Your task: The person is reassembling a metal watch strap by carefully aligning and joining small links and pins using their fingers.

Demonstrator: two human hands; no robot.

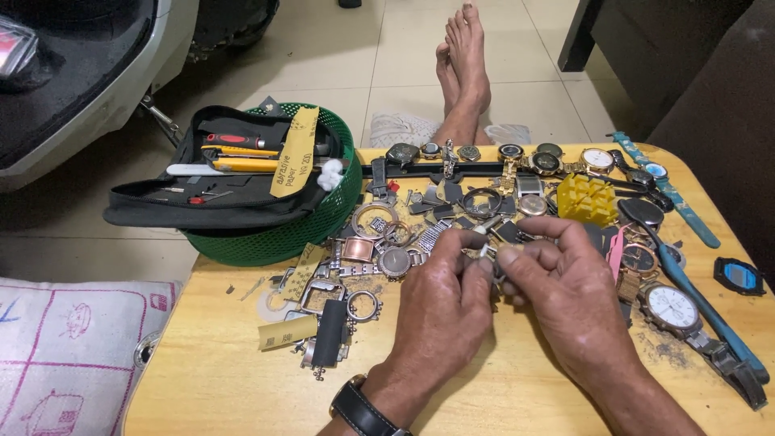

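From the head camera I look down on a low wooden table [500, 396] that fills the lower centre and right of the frame. My left hand [440, 315] and right hand [569, 291] meet just below centre, fingertips pinched together on a small metal watch part [487, 242]. The fingers cover most of it, so I cannot tell its shape. Both hands are narrowly closed on it, held just above the tabletop. A black-strapped wristwatch [363, 408] sits on my left wrist, cut off by the bottom edge.

Behind the hands lies a heap of watch cases and bracelet pieces [387, 242], too tangled to tell apart. A yellow ridged block [587, 199] stands at upper right, and a white-faced watch [672, 308] lies at right beside a blue-handled tool [702, 303]. At upper left, a green basket [323, 218] holds an open black tool pouch [218, 190]. Bare feet [464, 60] show beyond the table's far edge. A patterned cushion [73, 347] is cropped at lower left.
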